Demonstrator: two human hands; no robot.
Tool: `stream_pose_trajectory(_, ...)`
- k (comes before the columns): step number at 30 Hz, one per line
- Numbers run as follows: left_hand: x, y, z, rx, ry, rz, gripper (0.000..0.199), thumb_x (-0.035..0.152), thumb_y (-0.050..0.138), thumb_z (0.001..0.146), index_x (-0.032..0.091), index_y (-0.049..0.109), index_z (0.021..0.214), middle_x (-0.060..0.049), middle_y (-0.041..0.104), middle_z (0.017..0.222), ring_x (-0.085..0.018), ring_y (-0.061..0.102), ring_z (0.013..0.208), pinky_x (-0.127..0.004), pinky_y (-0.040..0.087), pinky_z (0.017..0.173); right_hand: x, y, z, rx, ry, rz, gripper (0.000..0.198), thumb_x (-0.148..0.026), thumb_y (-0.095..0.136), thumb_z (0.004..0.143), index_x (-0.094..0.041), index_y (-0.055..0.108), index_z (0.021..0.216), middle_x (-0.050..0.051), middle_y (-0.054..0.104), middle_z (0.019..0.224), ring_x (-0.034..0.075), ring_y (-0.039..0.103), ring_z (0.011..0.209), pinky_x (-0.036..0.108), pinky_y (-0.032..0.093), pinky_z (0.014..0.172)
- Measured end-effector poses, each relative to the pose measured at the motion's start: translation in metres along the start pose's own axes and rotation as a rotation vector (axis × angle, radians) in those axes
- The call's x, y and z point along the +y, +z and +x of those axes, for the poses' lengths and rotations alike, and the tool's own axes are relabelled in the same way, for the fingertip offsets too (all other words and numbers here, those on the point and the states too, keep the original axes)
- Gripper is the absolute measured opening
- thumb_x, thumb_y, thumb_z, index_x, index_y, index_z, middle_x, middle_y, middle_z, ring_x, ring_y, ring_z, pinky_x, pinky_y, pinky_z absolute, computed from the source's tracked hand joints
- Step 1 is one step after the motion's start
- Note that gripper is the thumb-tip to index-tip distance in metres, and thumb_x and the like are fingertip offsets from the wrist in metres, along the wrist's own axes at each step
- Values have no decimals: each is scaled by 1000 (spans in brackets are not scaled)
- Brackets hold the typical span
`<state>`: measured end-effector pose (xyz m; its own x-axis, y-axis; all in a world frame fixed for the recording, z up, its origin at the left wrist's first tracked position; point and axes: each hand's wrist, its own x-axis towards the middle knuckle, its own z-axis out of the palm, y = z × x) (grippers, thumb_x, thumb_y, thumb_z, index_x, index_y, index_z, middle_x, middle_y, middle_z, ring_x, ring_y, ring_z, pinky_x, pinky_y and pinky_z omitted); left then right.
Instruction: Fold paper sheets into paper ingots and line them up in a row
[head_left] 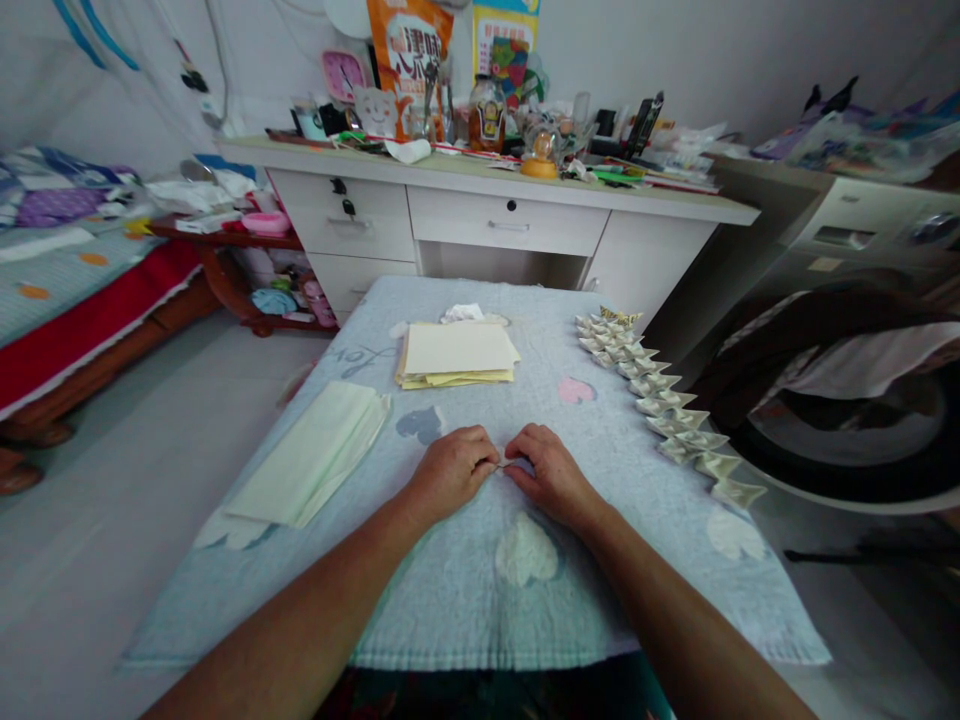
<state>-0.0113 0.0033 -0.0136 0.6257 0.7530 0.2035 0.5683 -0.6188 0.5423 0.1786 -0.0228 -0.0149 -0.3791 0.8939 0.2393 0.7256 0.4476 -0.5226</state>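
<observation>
Noted: my left hand [454, 468] and right hand [553, 474] pinch a small paper piece [503, 463] between them at the cloth-covered counter [450, 600]; its visible part runs crosswise, neither hand nearer.

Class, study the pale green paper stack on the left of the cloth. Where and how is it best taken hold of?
Probably midway along the right long edge of the pale green paper stack, coming from the right. It lies flat and slanted, and that edge, where layers show, faces the left hand. Thumb above and fingers beneath should keep the layers together.
</observation>
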Motion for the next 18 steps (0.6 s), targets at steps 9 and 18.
stream_pose_trajectory(9, 3, -3, 3, -6, -20, -41, 14, 13, 55, 83, 16, 66, 76, -2, 60, 78, -14, 58, 79, -23, 42, 71, -1, -1, 2, -5, 32, -6, 4, -14, 65, 80, -17, 64, 79, 4, 56, 83, 17, 50, 83, 29, 36, 77)
stream_pose_trajectory(18, 4, -3, 4, 3, -55, -72, 15, 10, 55, 80, 16, 66, 73, -2, 60, 77, -13, 57, 76, -23, 42, 69, -2, -2, 3, -33, 88, -42, 4, -15, 64, 83, -17, 66, 79, 4, 57, 84, 17, 49, 84, 30, 35, 78)
